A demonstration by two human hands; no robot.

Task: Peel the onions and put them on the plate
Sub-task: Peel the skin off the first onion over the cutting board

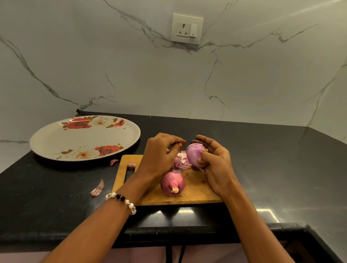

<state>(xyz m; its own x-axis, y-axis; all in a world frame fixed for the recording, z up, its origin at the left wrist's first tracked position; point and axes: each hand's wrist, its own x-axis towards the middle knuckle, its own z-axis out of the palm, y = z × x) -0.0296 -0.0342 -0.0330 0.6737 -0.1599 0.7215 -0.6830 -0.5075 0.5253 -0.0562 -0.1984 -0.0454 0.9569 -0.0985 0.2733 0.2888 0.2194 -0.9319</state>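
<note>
Now: right hand (215,165) holds peeled onion (194,153) | no writing legible

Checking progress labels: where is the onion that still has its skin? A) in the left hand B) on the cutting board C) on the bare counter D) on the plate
B: the unpeeled onion lies on the cutting board near the left wrist, while the right hand holds the peeled onion and the plate holds none.
</note>
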